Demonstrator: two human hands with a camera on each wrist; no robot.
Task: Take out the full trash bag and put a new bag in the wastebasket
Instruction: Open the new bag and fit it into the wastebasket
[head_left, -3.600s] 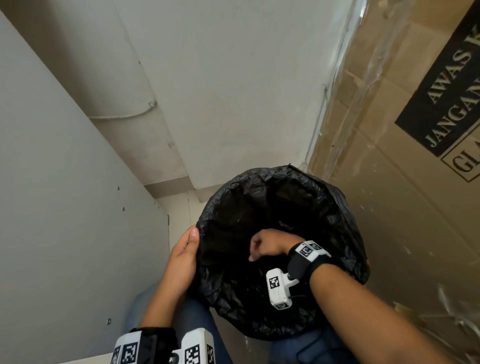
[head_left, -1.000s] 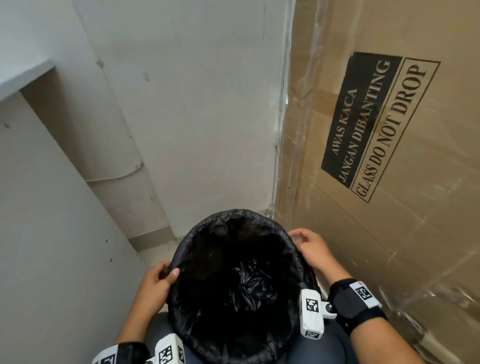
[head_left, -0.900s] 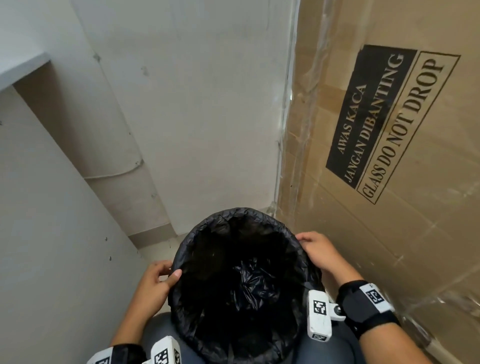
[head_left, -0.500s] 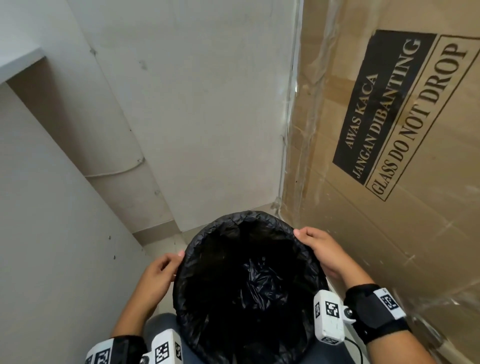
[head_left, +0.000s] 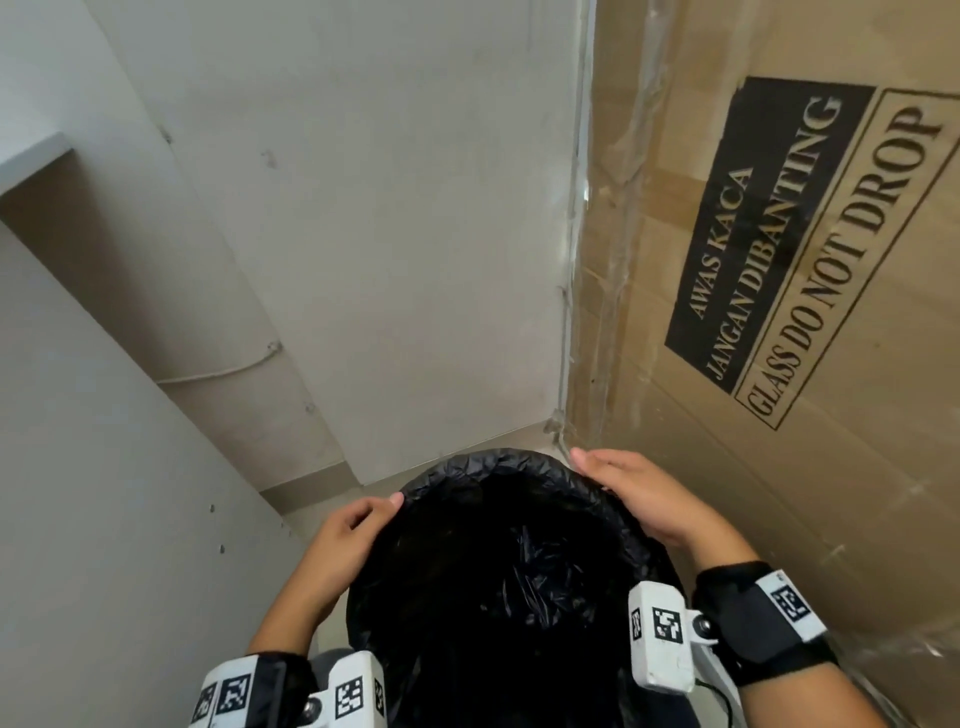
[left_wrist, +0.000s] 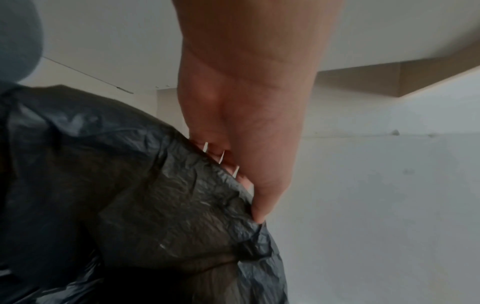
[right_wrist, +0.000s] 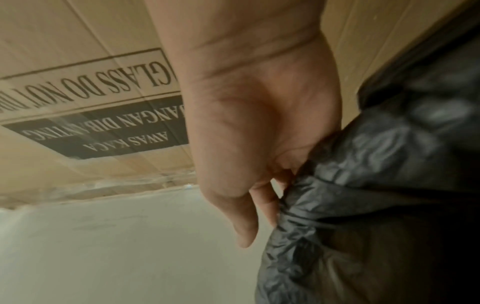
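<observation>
A black trash bag lines the round wastebasket low in the head view, its edge folded over the rim. Crumpled black plastic lies at the bottom inside. My left hand is at the rim's far left, thumb and curled fingers gripping the folded bag edge. In the left wrist view that hand pinches the plastic. My right hand lies over the far right of the rim with its fingers curled round the bag edge. The right wrist view shows the hand with the thumb hanging beside the plastic.
A tall cardboard box marked "GLASS DO NOT DROP" stands close against the basket's right side. A white wall is behind, a white panel on the left. A narrow strip of floor shows beyond the basket.
Seconds ago my right hand was down inside the bag; it came out to the right rim. Over the last second both hands slid along the rim toward its far side.
</observation>
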